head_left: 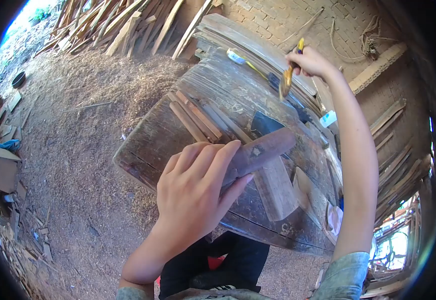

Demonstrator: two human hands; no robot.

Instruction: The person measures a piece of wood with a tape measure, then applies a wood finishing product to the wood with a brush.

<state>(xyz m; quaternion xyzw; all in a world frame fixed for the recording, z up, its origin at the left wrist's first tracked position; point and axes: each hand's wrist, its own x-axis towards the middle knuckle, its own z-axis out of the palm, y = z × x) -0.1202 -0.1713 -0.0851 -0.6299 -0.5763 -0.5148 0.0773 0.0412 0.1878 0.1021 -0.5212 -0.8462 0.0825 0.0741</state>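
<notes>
Two bare hands work over a worn wooden counter [178,145] that stands on ground strewn with sawdust. The left hand [198,195] lies low in the head view, its fingers [213,160] curled together and clamped round the near end of a reddish-brown piece of wood [265,147]. That piece runs up and to the right from the hand and rests across a paler wooden block [278,190] lying on the counter. Just beyond the piece of wood is a dark patch [264,122] on the counter top; what it is cannot be told.

The right hand [310,62] is raised at the far side of the counter, arm stretched out, its fingers closed on the handle of a paintbrush [288,77] with a yellow and blue grip. The bristles point down and hang just above the far part of the counter, well apart from the piece of wood in the left hand.

Several thin wooden strips [195,117] lie side by side on the counter, near the left hand and further from the person. A tape measure [236,56] with its yellow tape pulled out sits at the far edge. Behind the counter, planks [128,25] lean in a heap, and a brick wall [288,20] rises on the right. A cardboard box [0,170] sits on the ground at the far left.
</notes>
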